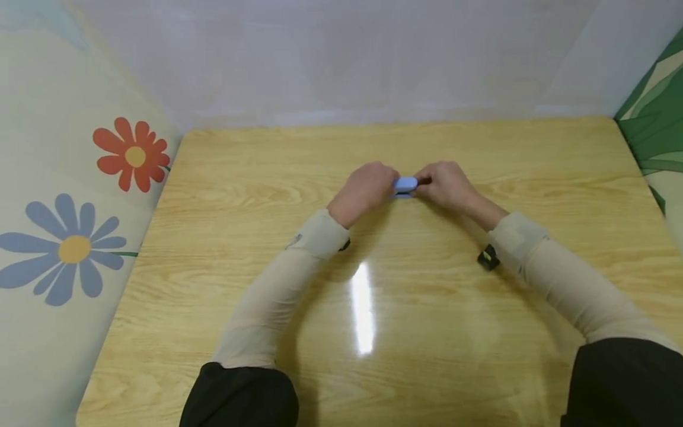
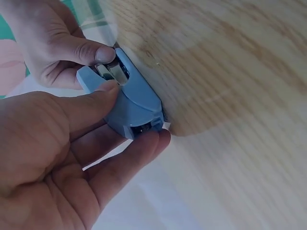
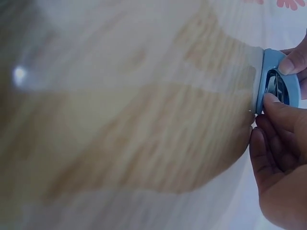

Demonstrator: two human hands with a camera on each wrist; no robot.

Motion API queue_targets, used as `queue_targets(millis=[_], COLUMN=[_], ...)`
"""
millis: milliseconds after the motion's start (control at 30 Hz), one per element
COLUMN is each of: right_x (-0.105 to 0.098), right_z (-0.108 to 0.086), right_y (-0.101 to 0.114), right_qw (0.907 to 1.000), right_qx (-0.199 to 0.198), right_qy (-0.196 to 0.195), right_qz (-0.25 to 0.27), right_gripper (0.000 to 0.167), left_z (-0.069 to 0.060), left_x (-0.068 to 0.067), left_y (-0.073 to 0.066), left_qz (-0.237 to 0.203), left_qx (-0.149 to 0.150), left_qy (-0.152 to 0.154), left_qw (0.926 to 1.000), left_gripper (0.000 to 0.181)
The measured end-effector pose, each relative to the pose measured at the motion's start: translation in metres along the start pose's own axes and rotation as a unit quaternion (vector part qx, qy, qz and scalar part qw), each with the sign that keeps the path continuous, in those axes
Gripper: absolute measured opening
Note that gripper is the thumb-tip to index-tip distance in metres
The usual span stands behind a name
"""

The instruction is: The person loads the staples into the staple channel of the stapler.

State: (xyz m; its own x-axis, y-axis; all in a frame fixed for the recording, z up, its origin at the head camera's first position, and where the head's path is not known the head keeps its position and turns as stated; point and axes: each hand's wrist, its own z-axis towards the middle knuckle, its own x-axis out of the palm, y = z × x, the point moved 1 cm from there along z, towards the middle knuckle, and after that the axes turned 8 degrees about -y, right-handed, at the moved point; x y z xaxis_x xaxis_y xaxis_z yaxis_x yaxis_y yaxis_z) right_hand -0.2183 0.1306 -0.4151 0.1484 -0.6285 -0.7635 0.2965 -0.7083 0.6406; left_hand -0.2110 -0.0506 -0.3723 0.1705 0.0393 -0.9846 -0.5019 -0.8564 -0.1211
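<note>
A small light-blue stapler (image 1: 405,184), with silver metal parts inside, is held at the table surface between both hands. My left hand (image 1: 367,188) grips one end of it; in the left wrist view the left thumb lies on the blue body (image 2: 136,98) and the fingers curl around the near end. My right hand (image 1: 448,185) pinches the other end. There its thumb touches the body beside the metal piece (image 2: 114,73). From the right wrist view, the right hand (image 3: 283,143) has its thumb tip at the stapler's opening (image 3: 274,86).
A wood-grain table (image 1: 240,267) lies beneath both arms, with a bright glare streak in front of the hands. A pale wall (image 1: 373,59) borders the back edge. To the left stands a wall with painted flowers (image 1: 74,249), to the right one with green leaves (image 1: 661,118).
</note>
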Motion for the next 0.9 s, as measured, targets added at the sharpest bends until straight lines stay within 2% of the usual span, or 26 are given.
queue_targets(millis=[167, 267, 533, 667, 900], right_x=[-0.004, -0.004, 0.003, 0.003, 0.0], right_z=[0.0, 0.0, -0.002, -0.001, -0.001], right_y=[-0.001, -0.002, -0.001, 0.001, 0.001], right_qw=[0.9999, 0.9998, 0.9998, 0.9999, 0.9997], right_qx=[-0.006, -0.009, -0.017, -0.013, -0.014], right_qy=[-0.005, -0.005, 0.003, 0.004, 0.017], right_qz=[-0.01, -0.017, -0.009, -0.004, -0.01], right_gripper=[0.021, 0.021, 0.02, 0.021, 0.027], left_z=[0.003, 0.004, -0.003, -0.005, -0.008], left_x=[-0.002, 0.0, 0.004, 0.008, 0.01], left_y=[-0.004, -0.003, 0.013, 0.022, 0.03], left_qz=[0.006, 0.007, -0.077, -0.102, -0.14], left_qx=[0.008, 0.011, 0.003, 0.007, -0.001], left_qy=[-0.003, -0.004, 0.005, -0.006, -0.012], left_qw=[0.9999, 0.9999, 0.997, 0.9947, 0.9901], left_gripper=[0.017, 0.018, 0.023, 0.035, 0.046])
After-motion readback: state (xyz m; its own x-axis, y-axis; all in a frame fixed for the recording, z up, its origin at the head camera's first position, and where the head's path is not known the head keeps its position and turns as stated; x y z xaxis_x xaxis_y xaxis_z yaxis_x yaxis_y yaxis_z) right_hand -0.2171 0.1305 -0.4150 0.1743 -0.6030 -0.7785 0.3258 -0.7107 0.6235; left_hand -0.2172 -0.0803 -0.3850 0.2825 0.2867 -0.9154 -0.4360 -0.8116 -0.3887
